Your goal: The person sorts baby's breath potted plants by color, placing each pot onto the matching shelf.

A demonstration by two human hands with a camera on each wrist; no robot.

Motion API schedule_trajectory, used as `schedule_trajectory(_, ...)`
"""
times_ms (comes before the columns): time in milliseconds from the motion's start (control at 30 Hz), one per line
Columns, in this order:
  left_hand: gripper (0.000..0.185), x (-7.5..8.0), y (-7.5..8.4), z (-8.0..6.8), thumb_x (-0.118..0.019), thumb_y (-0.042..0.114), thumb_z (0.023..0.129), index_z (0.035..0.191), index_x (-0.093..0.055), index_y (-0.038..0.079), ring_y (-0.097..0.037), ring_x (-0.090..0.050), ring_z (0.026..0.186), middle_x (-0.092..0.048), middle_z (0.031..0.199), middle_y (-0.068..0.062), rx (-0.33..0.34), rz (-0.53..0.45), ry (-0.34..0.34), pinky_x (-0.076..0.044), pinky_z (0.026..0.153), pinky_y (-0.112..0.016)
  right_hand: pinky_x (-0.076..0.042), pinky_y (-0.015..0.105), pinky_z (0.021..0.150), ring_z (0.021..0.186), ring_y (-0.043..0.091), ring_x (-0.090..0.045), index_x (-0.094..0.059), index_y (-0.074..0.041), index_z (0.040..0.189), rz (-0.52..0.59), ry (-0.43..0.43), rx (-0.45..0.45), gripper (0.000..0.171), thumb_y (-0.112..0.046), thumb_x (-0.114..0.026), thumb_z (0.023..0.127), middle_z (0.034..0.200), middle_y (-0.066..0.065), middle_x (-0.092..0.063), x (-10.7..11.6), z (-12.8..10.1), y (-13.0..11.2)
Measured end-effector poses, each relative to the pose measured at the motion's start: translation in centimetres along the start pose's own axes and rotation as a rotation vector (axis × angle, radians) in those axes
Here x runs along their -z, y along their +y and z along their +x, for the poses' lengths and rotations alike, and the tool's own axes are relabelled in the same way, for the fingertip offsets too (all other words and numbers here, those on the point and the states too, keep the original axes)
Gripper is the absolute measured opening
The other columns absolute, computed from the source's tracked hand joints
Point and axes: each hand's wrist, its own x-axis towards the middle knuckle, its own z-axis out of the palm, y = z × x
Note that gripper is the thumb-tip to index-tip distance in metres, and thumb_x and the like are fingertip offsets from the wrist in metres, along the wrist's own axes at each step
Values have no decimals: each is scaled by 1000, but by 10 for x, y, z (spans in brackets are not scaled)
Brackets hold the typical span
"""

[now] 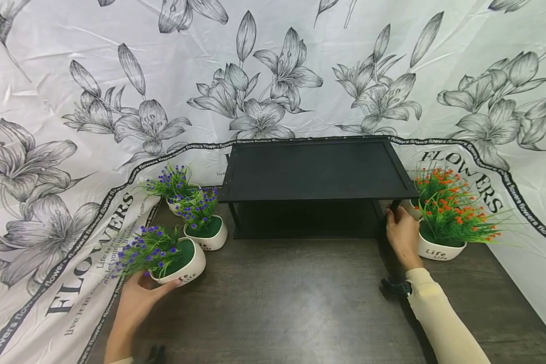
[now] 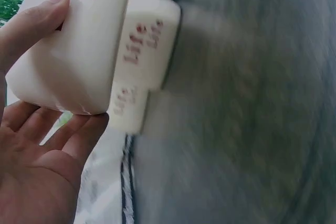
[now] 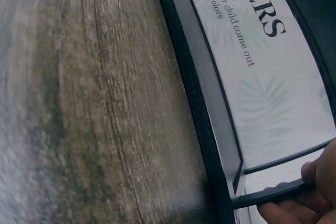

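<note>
My left hand [image 1: 138, 298] holds a white flowerpot [image 1: 194, 265] with purple artificial flowers, tilted, at the left of the table. In the left wrist view its thumb lies on the pot's lettered face and the fingers are at the opposite side. Behind it stand two similar purple-flowered pots, a nearer one [image 1: 216, 238] and a farther one [image 1: 173, 184]. At the back centre is a black two-tier shelf [image 1: 314, 169]. My right hand [image 1: 402, 235] grips its front right post [image 3: 273, 193], with fingers curled round it in the right wrist view.
Right of the shelf, close by my right hand, stands a white pot [image 1: 441, 251] with orange flowers; another white pot [image 1: 409, 208] is partly hidden behind it. A flower-printed white cloth [image 1: 273, 65] hangs behind the dark wooden table [image 1: 291, 303] and along its sides.
</note>
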Motion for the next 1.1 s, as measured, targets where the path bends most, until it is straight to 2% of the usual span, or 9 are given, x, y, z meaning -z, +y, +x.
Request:
schedule_trajectory(67, 70, -4, 9, 0, -97, 38, 79, 134, -65, 9, -1, -64, 83, -75, 98, 0, -28, 7, -9, -53, 71, -17, -48, 66, 74, 95, 56, -70, -71, -1, 113, 5, 3, 1, 26, -24, -59, 110, 104, 29, -76, -1, 1, -1)
schedule_trajectory(167, 75, -10, 22, 0, -97, 39, 79, 138, -63, 8, 6, -63, 90, -75, 114, -11, -57, -9, -37, -53, 76, -13, -49, 65, 75, 94, 54, -71, -70, -1, 121, 14, 3, 3, 26, -23, -59, 110, 108, 28, -76, -2, 1, 0)
schedule_trajectory(300, 84, -22, 36, 2, -98, 35, 79, 147, -58, 8, 16, -58, 109, -67, 140, -12, -109, -79, -73, -50, 91, -4, -50, 65, 74, 90, 52, -72, -68, -1, 126, 13, 9, 8, 27, -22, -59, 110, 107, 28, -76, -3, 1, 1)
schedule_trajectory(367, 86, -28, 44, 2, -99, 33, 78, 149, -57, 7, 8, -61, 118, -65, 144, -12, -132, -108, -86, -47, 95, -2, -50, 65, 73, 90, 51, -72, -69, -2, 125, 11, 10, 11, 27, -22, -59, 110, 107, 28, -77, -4, 1, 2)
schedule_trajectory(533, 89, -43, 60, 5, -99, 31, 78, 152, -54, 8, -27, -61, 136, -61, 149, -11, -189, -145, -128, -45, 99, -2, -51, 66, 76, 97, 53, -73, -71, -1, 125, 22, 9, 25, 27, -21, -59, 111, 112, 28, -77, -4, 1, 3)
schedule_trajectory(633, 92, -56, 67, 8, -99, 27, 78, 155, -52, 12, -30, -59, 140, -60, 151, -7, -235, -194, -158, -48, 105, -9, -50, 66, 77, 99, 54, -73, -71, -1, 125, 28, 14, 31, 27, -20, -60, 110, 114, 28, -77, -4, 1, 3)
schedule_trajectory(867, 86, -85, 88, 10, -99, 27, 78, 151, -56, 15, -33, -60, 142, -62, 149, -8, -279, -234, -217, -54, 113, -44, -49, 69, 78, 100, 59, -70, -73, 0, 119, 14, 38, 35, 25, -20, -62, 109, 108, 30, -77, -3, 1, 1)
schedule_trajectory(933, 84, -93, 95, 11, -99, 24, 77, 150, -58, 15, -33, -60, 142, -63, 148, -7, -299, -256, -238, -53, 114, -47, -49, 70, 78, 101, 60, -70, -74, 0, 118, 14, 39, 29, 25, -20, -62, 109, 108, 29, -77, -3, 1, 0)
schedule_trajectory(1100, 82, -115, 112, 15, -99, 10, 73, 146, -61, 12, -31, -65, 134, -67, 143, -9, -391, -330, -285, -55, 112, -42, -49, 69, 81, 105, 58, -70, -74, -1, 119, 26, 29, 18, 25, -20, -62, 109, 113, 27, -77, -3, 0, 1)
